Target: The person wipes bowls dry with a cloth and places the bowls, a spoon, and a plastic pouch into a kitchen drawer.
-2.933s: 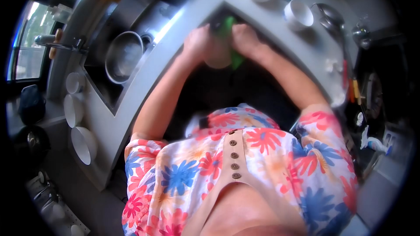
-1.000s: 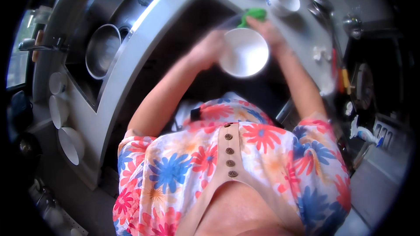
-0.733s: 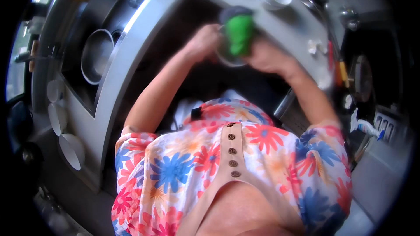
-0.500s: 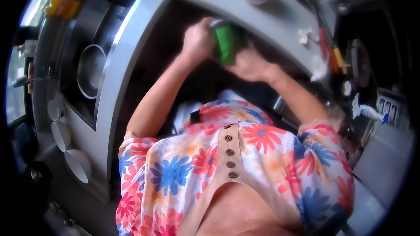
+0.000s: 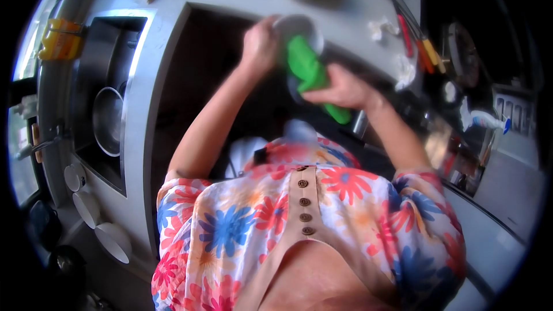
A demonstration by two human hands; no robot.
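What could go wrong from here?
The bowl might slip: the left hand grips its edge, and dark space, not counter, shows below it. It might also knock the counter, which looks close. The loose end of the green cloth hangs past the right hand and could snag.

No words, brands, numbers or signs can be read. On the yellow object (image 5: 61, 39) beside the upper left of the sink (image 5: 125, 174), any print is too blurred to make out; so too on the blue-and-white container (image 5: 487, 119) (small, and near the edge of view) well to the sink's right.
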